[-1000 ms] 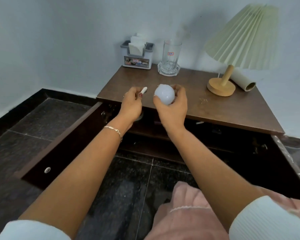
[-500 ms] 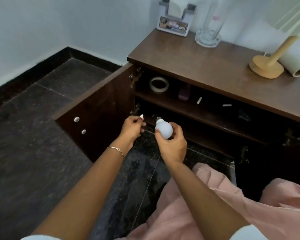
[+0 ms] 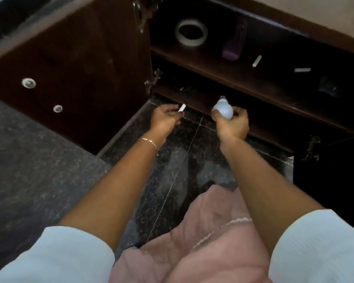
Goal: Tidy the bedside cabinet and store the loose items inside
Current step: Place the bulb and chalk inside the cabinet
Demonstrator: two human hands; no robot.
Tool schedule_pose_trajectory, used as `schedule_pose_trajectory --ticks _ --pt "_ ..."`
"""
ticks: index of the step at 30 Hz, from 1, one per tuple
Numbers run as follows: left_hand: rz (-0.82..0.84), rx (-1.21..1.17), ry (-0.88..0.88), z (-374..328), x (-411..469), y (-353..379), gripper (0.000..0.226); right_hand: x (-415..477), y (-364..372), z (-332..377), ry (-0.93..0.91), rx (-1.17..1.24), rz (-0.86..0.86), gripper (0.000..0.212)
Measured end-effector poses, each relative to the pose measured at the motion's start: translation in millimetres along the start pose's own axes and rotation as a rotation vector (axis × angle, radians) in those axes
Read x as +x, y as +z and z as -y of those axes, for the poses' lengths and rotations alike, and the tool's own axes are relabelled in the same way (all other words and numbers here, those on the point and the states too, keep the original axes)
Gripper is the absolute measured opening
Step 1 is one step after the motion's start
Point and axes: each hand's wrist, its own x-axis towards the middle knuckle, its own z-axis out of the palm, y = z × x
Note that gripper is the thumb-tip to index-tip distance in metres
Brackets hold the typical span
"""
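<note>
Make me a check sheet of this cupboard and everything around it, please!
Surface: dark upper shelf holds stored things; lower shelf in shadow.
Job's things: light bulb and small white stick, both held before the lower shelf.
Clutter: tape roll, purple item, loose white sticks on upper shelf.
Hands: left hand pinches the stick; right hand grips the bulb.
Cables: nothing seen.
Surroundings: open cabinet door at left; dark speckled floor.
</note>
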Motion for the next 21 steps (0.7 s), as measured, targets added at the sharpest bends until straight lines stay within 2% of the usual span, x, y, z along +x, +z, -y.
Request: schedule_pose_trajectory --ticks 5,14,21 --pt "0.004 0.028 0.059 6.8 34.0 30.4 0.012 45.3 3.1 -11.7 0.019 0.058 -0.022 0.052" --pt "-0.057 0.164 0.12 28.3 104.7 85.7 0.025 97.4 5.0 -32.9 0.078 0.1 -0.101 0.056" --pt "-0.13 0.288 0.118 34.2 133.3 118.7 0.017 110.6 11.5 -49.2 0.079 0.063 -0.141 0.06"
